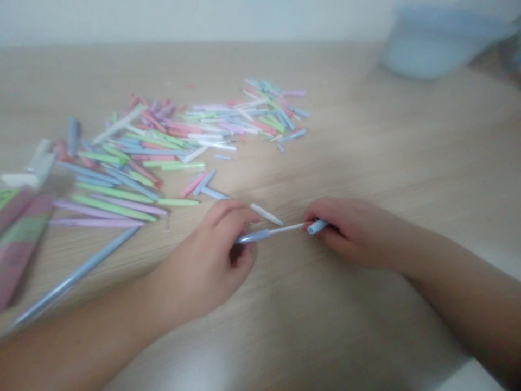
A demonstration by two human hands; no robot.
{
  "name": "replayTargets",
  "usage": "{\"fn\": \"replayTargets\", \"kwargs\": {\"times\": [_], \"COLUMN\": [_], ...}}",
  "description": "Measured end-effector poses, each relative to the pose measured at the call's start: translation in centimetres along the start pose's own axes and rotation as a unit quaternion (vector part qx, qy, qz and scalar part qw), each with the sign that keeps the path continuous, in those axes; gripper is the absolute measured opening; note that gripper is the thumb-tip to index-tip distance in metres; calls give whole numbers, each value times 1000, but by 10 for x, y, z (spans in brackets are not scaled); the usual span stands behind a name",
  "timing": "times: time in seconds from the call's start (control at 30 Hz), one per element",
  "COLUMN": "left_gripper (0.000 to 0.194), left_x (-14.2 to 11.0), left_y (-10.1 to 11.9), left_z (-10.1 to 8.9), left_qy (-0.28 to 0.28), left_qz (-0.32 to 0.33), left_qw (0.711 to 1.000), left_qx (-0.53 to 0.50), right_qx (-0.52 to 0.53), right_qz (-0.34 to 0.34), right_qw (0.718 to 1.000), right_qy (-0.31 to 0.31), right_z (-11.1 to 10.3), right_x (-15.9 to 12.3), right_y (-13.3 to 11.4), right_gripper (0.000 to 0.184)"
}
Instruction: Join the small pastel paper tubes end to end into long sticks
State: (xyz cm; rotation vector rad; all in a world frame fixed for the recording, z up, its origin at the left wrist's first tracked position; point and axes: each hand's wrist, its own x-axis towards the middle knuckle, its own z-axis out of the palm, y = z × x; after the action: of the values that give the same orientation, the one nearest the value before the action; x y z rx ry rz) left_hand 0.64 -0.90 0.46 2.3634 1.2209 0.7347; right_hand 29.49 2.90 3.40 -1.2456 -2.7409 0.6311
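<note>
Between the thumb and fingers of my left hand (pixel 220 250) is a blue pen barrel (pixel 254 236). A thin white refill (pixel 286 228) runs from the barrel's right end to the fingertips of my right hand (pixel 345 231). That hand is closed, with a short light blue tube (pixel 317 226) sticking out between its fingers, open end toward me. Just behind the refill, a white pointed pen piece (pixel 266 214) lies on the table. The right hand's fingertips hide the refill's far end.
A loose pile of coloured pen parts (pixel 163 144) spreads over the left and middle of the wooden table (pixel 407 152). One long blue tube (pixel 77 277) lies near my left forearm. Striped pink and green pieces (pixel 24 239) sit at far left. A pale blue container (pixel 435 46) stands at back right.
</note>
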Motion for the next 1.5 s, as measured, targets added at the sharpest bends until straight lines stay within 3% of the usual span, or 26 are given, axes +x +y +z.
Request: {"fn": "replayTargets", "kwargs": {"times": [0.13, 0.23, 0.37, 0.5, 0.73, 0.83, 0.97, 1.13, 1.3, 1.5], "left_gripper": [44, 36, 21, 20, 22, 21, 22, 22, 19, 22], "left_x": [3, 5, 7, 4, -3, -2, -1, -1, -1, -1], "left_y": [-3, -6, -9, -9, -7, -6, -6, -9, -10, -9], "left_z": [1, -1, -3, -3, 0, -1, -2, -1, 1, -1], "left_qy": [1, 3, -35, -35, -2, -8, -8, -12, -15, -18], "left_qz": [-18, -34, -14, -10, -97, -122, -145, -133, -133, -139], "left_qw": [999, 998, 998, 998, 995, 992, 988, 989, 988, 985], "left_qx": [-35, -55, -58, -47, -9, -23, -51, -60, -80, -100], "right_qx": [-13, 2, 34, 56, 77, 93, 95, 90, 126, 121], "right_qz": [4, 8, 35, 68, 144, 173, 172, 170, 179, 179], "right_qw": [1000, 1000, 998, 995, 986, 980, 980, 981, 967, 967], "right_qy": [-13, -18, -40, -39, -37, -25, -20, 26, 133, 137], "right_z": [-4, -8, -16, -24, -33, -32, -30, -23, -7, 0], "right_x": [-1, -1, 0, -1, -8, -7, -3, 1, 6, 11], "right_y": [9, 13, 16, 27, 53, 55, 51, 50, 44, 26], "right_gripper": [14, 14, 17, 23, 34, 44, 43, 41, 36, 35]}}
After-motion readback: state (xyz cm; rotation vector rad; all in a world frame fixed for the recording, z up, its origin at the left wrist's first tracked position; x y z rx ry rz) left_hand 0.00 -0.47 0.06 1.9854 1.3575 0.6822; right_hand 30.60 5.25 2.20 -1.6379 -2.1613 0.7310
